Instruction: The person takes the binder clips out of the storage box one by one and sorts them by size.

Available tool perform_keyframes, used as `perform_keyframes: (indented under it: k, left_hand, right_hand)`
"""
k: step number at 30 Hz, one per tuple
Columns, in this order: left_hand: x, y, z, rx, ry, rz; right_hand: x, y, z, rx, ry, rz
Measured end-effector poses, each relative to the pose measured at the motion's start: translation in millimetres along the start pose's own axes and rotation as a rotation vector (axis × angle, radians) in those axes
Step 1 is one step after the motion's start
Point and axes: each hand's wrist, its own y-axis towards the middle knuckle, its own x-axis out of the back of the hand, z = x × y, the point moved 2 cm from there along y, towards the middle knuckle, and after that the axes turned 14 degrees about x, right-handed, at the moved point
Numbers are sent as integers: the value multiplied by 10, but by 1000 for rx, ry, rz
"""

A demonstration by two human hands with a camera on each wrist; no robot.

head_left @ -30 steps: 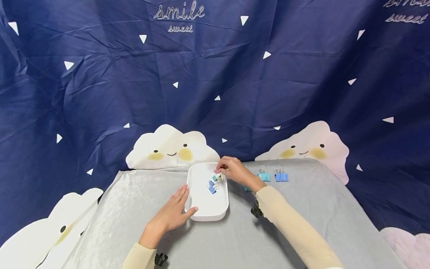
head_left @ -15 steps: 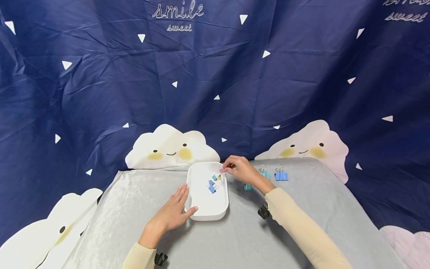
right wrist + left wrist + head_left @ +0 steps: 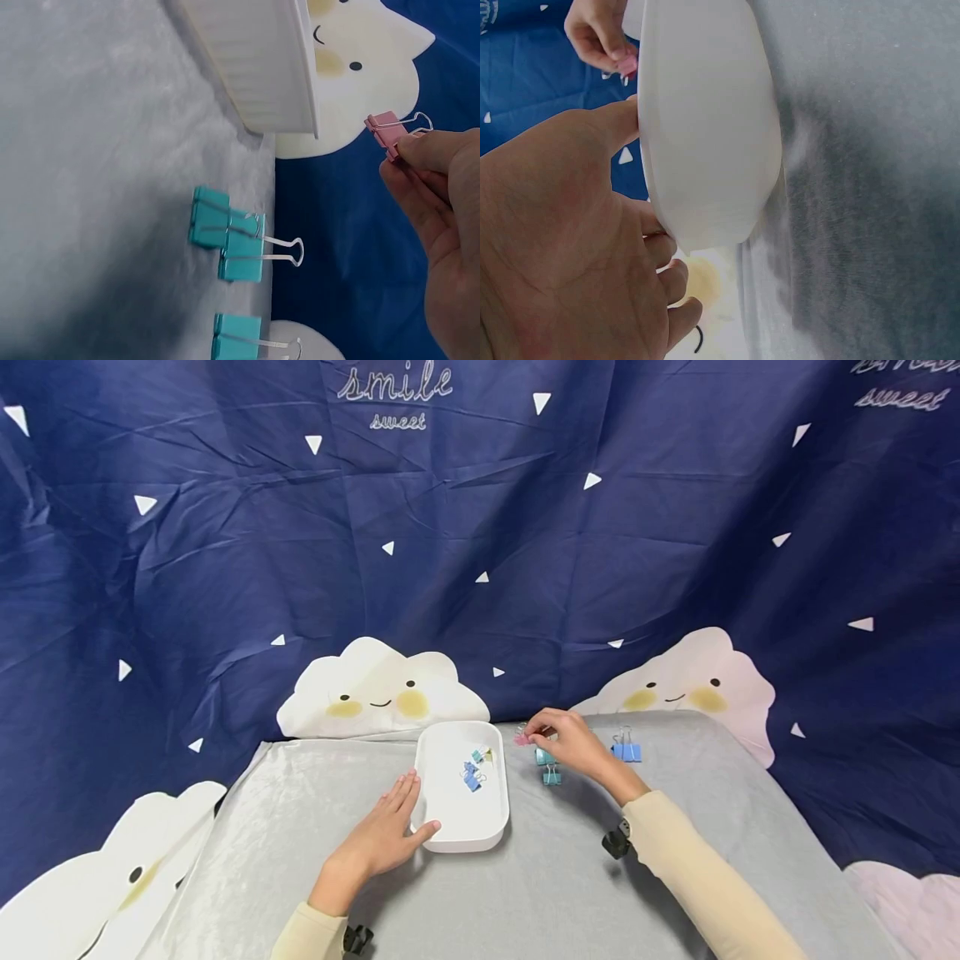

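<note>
My right hand (image 3: 573, 745) pinches a pink binder clip (image 3: 521, 738) between thumb and fingertips, right of the white tray (image 3: 461, 827). In the right wrist view the pink clip (image 3: 388, 133) is held above the cloth, its wire handles sticking out. With straight fingers, my left hand (image 3: 381, 837) rests against the tray's left side; in the left wrist view its fingertips touch the rim. Inside the tray lie blue clips (image 3: 472, 779), a teal clip (image 3: 478, 755) and a small yellowish clip (image 3: 489, 755).
Teal clips stand on the grey cloth right of the tray, one nearer me (image 3: 552, 777) and one beneath the right hand (image 3: 544, 757). Farther right stands a blue clip (image 3: 626, 752). In the right wrist view another teal clip (image 3: 237, 336) shows. A blue curtain (image 3: 450, 610) hangs behind.
My right hand has lifted the pink clip out of the tray and carried it right, past the rim. My left hand has stayed on the tray's side.
</note>
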Motion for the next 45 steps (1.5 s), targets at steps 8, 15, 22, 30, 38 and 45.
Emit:
perform_keyframes:
  k: [8,15,22,30,38,45]
  left_hand:
    - [-7,-2,8,0,-8,3]
    - [-11,3,20,-7,-5,-3]
    - [2,-4,17,-1,3,7]
    - [-2,0,13,9,7,17]
    - [-23,14,28,2,-2,7]
    - [-20,22,27,2,-8,8]
  right_hand:
    - [147,-258,-48,-65,19,-34]
    - [245,-523,-147,-121,-19,-53]
    - [288,-760,-247,-169,-32,-48]
    - [267,-1011,-384,-236,-16,-26]
    - [215,-1173,-494,-302,-59,-6]
    - [206,-1241,-556,-351,-91,37]
